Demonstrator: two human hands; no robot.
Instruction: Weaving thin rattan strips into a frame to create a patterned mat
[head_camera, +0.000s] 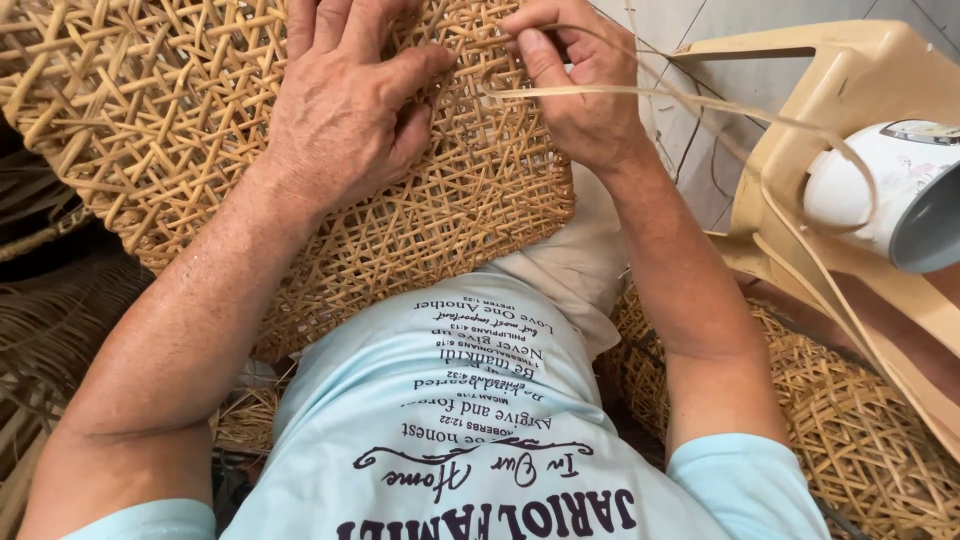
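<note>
Fingers of the right hand (580, 90) pinch a thin cane strip (700, 105) at the woven panel's (150, 110) top edge on the lap, the left hand (345, 110) pressing flat, open; a sharp tug could likely kink it.

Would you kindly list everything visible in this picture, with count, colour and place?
woven cane panel: one, tan, open lattice, on the lap, under both hands
loose cane strip: one, pale tan, running from the right hand's fingers in a loop to the right
plastic stool: one, beige, at right
mug: one, white, lying on its side on the stool
second woven piece: one, tan, lower right
tiled floor: pale, top right
T-shirt: one, light blue with dark print, bottom centre
left hand: pressed flat on the panel
right hand: pinching the strip at the panel
</note>
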